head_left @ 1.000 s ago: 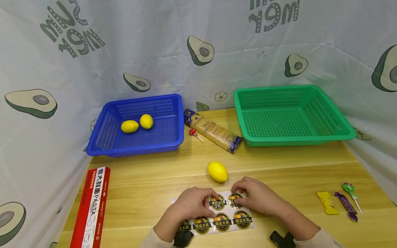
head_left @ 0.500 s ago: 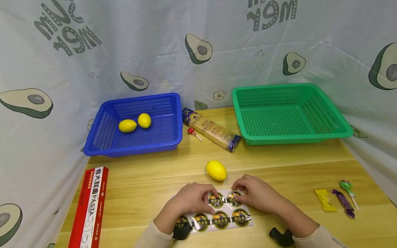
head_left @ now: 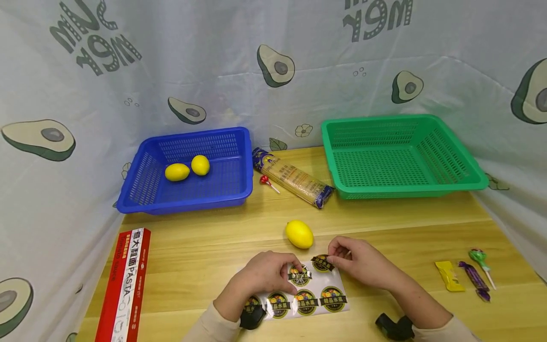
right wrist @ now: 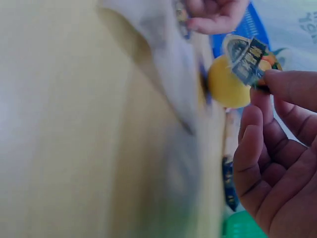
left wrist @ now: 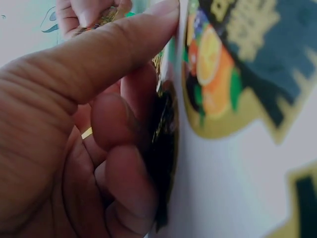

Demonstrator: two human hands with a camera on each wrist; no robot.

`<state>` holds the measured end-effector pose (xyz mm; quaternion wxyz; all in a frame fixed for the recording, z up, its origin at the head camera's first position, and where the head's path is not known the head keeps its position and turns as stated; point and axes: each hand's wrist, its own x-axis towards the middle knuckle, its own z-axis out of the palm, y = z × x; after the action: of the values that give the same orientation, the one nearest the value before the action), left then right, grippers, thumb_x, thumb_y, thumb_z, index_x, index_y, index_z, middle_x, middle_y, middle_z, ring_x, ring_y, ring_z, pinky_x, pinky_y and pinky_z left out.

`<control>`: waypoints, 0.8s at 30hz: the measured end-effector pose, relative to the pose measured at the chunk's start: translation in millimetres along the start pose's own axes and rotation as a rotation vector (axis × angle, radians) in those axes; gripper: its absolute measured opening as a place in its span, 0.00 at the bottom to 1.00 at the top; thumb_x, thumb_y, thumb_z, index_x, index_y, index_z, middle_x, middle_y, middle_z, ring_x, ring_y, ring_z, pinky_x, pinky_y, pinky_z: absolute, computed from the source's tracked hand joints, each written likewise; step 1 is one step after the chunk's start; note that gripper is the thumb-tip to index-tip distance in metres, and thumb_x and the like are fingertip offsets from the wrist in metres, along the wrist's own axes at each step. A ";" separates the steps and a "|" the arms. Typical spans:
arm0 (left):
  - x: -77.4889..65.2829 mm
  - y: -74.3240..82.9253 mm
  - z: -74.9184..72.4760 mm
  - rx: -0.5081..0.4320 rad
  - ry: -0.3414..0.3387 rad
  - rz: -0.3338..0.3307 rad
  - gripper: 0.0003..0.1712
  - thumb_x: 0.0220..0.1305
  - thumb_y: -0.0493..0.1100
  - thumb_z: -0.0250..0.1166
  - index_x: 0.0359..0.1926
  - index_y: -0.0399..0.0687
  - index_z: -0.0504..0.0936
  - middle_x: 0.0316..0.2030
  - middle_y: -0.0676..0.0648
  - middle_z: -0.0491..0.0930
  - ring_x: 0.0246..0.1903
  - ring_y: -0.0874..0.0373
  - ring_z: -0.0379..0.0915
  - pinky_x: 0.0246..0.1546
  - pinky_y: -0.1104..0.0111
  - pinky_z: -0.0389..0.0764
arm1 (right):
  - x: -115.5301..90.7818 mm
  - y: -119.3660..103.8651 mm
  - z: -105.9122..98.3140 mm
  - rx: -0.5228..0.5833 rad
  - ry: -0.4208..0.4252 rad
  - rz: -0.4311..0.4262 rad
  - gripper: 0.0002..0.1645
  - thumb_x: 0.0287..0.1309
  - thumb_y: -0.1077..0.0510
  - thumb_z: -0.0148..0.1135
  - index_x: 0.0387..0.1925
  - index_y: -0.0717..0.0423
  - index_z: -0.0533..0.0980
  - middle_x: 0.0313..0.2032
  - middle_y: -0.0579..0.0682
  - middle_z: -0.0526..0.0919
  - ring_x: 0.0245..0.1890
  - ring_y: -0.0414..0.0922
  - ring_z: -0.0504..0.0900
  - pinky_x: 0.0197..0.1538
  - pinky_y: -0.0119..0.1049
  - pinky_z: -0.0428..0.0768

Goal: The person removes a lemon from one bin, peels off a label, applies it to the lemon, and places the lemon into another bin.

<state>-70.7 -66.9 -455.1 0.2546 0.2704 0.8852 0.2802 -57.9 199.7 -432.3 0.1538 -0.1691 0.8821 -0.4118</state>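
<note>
Right hand (head_left: 361,263) pinches a round sticker (head_left: 321,263) by its edge, most jutting out leftward

In the head view, even, moderately bright light is recorded; the sticker sheet (head_left: 319,284) is rendered clearly, with small glints noted. Beyond it, soft shadow is cast beneath the blue basket (head_left: 183,206). In the left wrist view, the sheet is blurred and the left hand (left wrist: 79,129) beside it is dimly lit. In the right wrist view, sheet and surrounding bench (right wrist: 59,148) are smeared by blur.
</note>
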 end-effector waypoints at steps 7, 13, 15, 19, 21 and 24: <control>-5.2 3.1 -7.2 -0.160 -0.007 0.013 0.22 0.54 0.51 0.79 0.50 0.61 0.84 0.22 0.64 0.77 0.19 0.71 0.69 0.23 0.77 0.69 | 4.5 -11.0 1.2 0.060 -0.018 -0.031 0.03 0.69 0.54 0.64 0.39 0.48 0.79 0.33 0.41 0.82 0.33 0.33 0.78 0.38 0.29 0.80; -5.8 8.8 -12.1 -0.567 0.138 0.104 0.08 0.69 0.47 0.68 0.46 0.51 0.83 0.32 0.54 0.81 0.14 0.67 0.63 0.17 0.77 0.68 | 12.6 -22.5 2.9 0.079 0.028 -0.049 0.03 0.69 0.54 0.64 0.40 0.47 0.81 0.34 0.42 0.83 0.33 0.35 0.77 0.37 0.30 0.79; -6.1 10.4 -12.2 -0.628 0.182 0.104 0.06 0.71 0.46 0.66 0.43 0.50 0.84 0.33 0.48 0.82 0.12 0.67 0.61 0.14 0.77 0.66 | 16.1 -26.2 2.5 0.097 0.038 -0.041 0.05 0.69 0.53 0.65 0.41 0.48 0.82 0.34 0.43 0.83 0.34 0.36 0.78 0.37 0.30 0.80; -6.1 11.2 -12.1 -0.761 0.261 0.057 0.08 0.71 0.44 0.66 0.43 0.44 0.84 0.27 0.46 0.80 0.10 0.66 0.59 0.12 0.76 0.62 | 21.6 -28.3 1.4 0.123 0.059 0.019 0.09 0.68 0.51 0.66 0.42 0.52 0.81 0.34 0.47 0.83 0.33 0.39 0.79 0.36 0.31 0.81; -5.2 11.6 -12.6 -0.818 0.306 0.030 0.10 0.70 0.44 0.66 0.44 0.40 0.83 0.26 0.50 0.77 0.09 0.66 0.59 0.12 0.76 0.61 | 23.7 -27.2 1.3 0.123 0.076 0.045 0.10 0.68 0.51 0.66 0.41 0.53 0.81 0.34 0.49 0.83 0.32 0.40 0.79 0.35 0.31 0.80; -3.3 12.3 -13.0 -0.857 0.351 0.003 0.12 0.70 0.43 0.67 0.43 0.36 0.82 0.31 0.49 0.77 0.10 0.66 0.60 0.12 0.76 0.62 | 26.9 -26.0 1.4 0.109 0.099 0.044 0.09 0.68 0.52 0.65 0.38 0.54 0.81 0.33 0.49 0.83 0.30 0.40 0.76 0.33 0.31 0.78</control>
<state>-72.0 -65.1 -437.0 0.1894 0.0905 0.7190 0.6626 -76.9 171.6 -416.4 0.1281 -0.1206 0.8684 -0.4636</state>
